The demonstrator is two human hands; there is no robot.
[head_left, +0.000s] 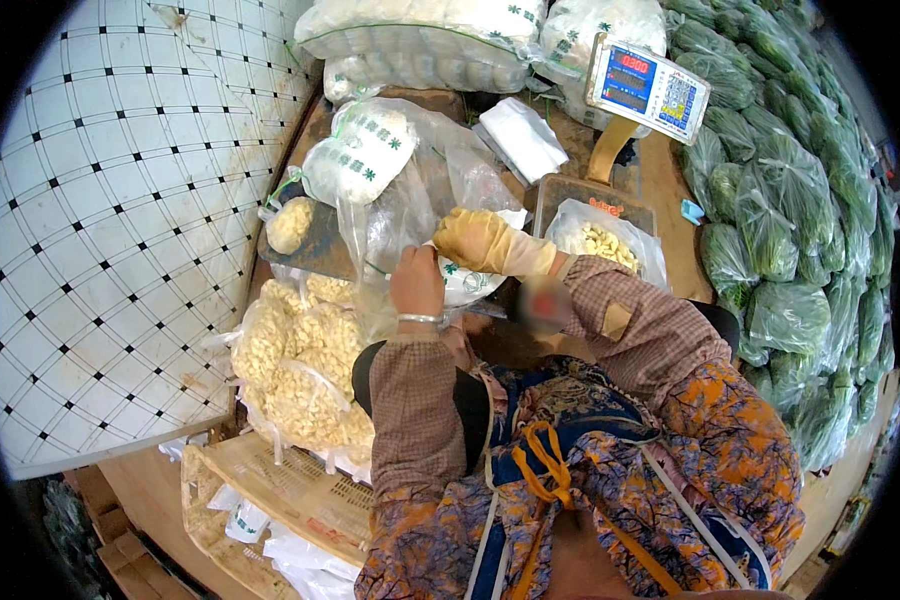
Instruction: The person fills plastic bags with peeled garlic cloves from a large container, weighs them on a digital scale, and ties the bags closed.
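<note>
My left hand (417, 281), bare with a band at the wrist, is closed with its fingers pinched at the top of a white plastic bag with green print (470, 287). Against it, my right hand (478, 241) in a yellowish glove is also closed on the bag's top. The bag hangs below both hands, partly hidden by them. Just left lies a large clear plastic bag (375, 235), with a filled white bag with green print (375, 150) behind it. At the right, an open bag of pale yellow pieces (602, 240) rests on the scale's tray (547, 205).
The scale's lit display (646, 88) stands at the back right. Big clear sacks of pale pieces (305, 355) sit at left above a crate (270, 500). Folded white bags (523, 140) lie behind my hands. Bagged green vegetables (785, 200) are piled along the right.
</note>
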